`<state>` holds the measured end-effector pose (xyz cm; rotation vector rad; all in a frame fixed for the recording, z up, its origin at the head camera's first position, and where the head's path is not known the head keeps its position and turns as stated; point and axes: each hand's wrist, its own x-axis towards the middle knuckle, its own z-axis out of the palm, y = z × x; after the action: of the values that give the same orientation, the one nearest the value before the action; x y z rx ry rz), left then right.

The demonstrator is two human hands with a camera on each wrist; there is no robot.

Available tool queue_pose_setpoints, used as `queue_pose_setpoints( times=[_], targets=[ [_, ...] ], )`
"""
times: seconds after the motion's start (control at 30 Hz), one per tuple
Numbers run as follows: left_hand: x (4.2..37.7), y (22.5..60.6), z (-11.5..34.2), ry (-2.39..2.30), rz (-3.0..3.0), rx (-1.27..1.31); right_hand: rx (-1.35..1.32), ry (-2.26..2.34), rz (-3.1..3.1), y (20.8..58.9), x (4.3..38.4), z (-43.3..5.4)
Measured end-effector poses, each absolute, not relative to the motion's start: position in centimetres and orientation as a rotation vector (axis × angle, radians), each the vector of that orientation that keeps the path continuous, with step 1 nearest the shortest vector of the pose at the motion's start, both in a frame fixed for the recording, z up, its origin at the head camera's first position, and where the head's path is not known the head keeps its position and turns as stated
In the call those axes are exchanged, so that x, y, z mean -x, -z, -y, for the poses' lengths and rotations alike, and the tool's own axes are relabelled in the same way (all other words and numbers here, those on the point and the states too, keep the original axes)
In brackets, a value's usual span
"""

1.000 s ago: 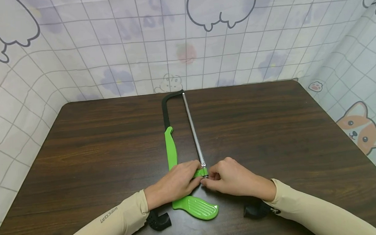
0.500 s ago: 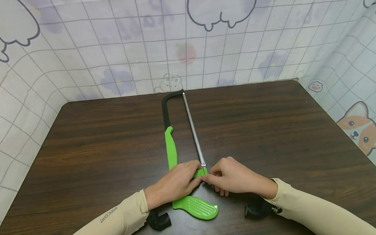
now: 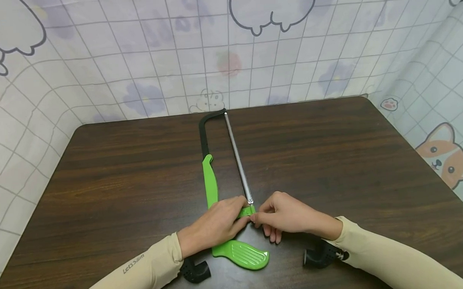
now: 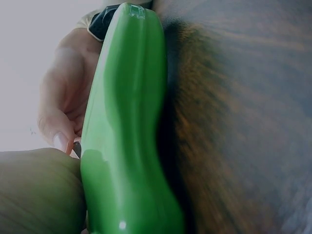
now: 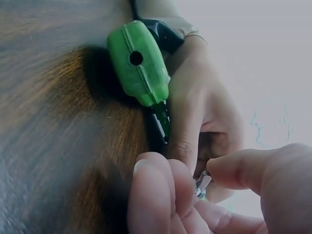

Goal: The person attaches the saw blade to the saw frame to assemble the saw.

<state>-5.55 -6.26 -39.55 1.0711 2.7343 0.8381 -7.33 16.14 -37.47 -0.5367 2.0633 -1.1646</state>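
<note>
A hacksaw (image 3: 211,181) with a green body and a black front bow lies on the table, its silver blade (image 3: 238,159) facing right. My left hand (image 3: 217,221) grips the green arm at the blade's near end, fingers curled over it. The green handle (image 3: 246,255) sticks out below that hand and fills much of the left wrist view. At the arm's outer end my right hand (image 3: 289,214) has thumb and finger on a small metal wing nut (image 5: 203,183), pinching it. In the head view the fingers hide that nut.
The dark wooden table (image 3: 331,158) runs back to a patterned cloth wall (image 3: 167,70). A black wrist camera (image 3: 195,271) hangs under the left forearm, and another black camera (image 3: 319,257) under the right.
My right hand's fingers have shifted at the arm's end, and its lower fingers now show hanging below. The left hand and the hacksaw stay in place.
</note>
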Motion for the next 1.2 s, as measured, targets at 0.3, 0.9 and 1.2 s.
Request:
queue_pose_setpoints(
  times=[0.3,0.9,1.2],
  targets=[
    [5.5,39.5,6.3,-0.830,-2.742,-1.072,0.449,1.200,-2.005,37.6,7.6,-16.3],
    [5.6,39.6,6.3,-0.839,-2.744,-1.071,0.377,1.296,-1.845,38.0,8.0,-16.4],
    [5.6,39.6,6.3,-0.832,-2.752,-1.081,0.320,1.339,-1.743,38.5,8.2,-16.5]
  ],
)
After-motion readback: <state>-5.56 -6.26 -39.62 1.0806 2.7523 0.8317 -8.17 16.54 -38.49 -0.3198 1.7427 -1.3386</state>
